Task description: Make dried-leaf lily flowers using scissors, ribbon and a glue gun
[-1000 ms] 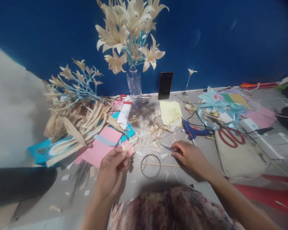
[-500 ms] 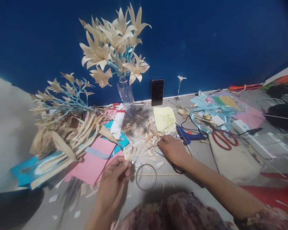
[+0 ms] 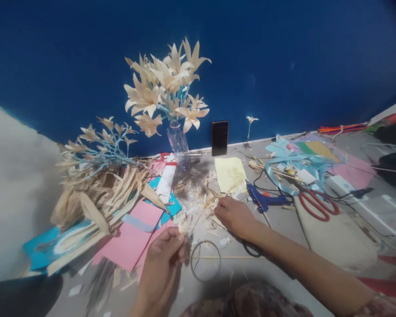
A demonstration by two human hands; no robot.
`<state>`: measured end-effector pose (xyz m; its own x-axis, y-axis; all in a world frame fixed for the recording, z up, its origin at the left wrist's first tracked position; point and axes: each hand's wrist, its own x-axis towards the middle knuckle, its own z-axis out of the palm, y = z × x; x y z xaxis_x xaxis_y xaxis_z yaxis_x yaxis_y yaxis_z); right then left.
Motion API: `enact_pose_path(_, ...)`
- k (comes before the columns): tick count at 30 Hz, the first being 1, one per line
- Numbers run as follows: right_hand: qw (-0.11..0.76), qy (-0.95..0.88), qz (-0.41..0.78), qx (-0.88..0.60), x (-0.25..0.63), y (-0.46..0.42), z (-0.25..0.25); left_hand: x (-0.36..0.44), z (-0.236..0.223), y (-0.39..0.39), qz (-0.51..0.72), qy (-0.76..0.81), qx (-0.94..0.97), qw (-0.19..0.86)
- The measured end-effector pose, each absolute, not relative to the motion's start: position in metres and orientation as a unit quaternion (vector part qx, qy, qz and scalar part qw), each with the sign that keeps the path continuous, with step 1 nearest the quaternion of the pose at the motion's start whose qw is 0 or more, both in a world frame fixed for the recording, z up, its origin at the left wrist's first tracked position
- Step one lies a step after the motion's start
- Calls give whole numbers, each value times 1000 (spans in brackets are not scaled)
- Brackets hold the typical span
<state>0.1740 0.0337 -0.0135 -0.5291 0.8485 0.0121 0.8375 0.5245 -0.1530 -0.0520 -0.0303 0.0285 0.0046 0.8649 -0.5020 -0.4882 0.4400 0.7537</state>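
Observation:
My left hand (image 3: 165,253) pinches a small pale piece, like a bud of dried husk (image 3: 183,226), between thumb and fingers. My right hand (image 3: 234,215) lies low over the scraps (image 3: 203,198), fingers curled together and tips hidden, so what they grip does not show. Under its wrist a dark loop, like a scissor handle (image 3: 251,249), sticks out. Between my hands and nearer me are a grey ring (image 3: 205,279) and a thin stick (image 3: 237,257). A blue glue gun (image 3: 262,198) lies just right of my right hand.
Husk flowers (image 3: 166,83) stand in a clear bottle (image 3: 178,145) by the blue wall, with more flowers (image 3: 100,147) and husk strips (image 3: 119,193) at left. A phone (image 3: 219,138) leans upright behind yellow paper (image 3: 230,174). Red-handled scissors (image 3: 318,204) lie on beige cloth (image 3: 336,237).
The whole view has shifted, with things now lower in the picture. My left hand still holds the small pale piece, now turned more upright. My right hand stays over the scraps.

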Motion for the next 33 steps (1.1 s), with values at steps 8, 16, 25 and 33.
enact_pose_path(8,321,-854,125,-390,186,26,13,-46,25,-18,489,486,192,698)
enact_pose_path(16,457,-724,138,-498,204,6,53,-45,33,-14,340,565,374,652)
enact_pose_path(25,138,-810,210,-530,207,0,35,-27,33,-6,362,589,362,626)
enact_pose_path(33,158,-782,271,-539,200,-4,13,-21,14,-1,375,567,354,642)
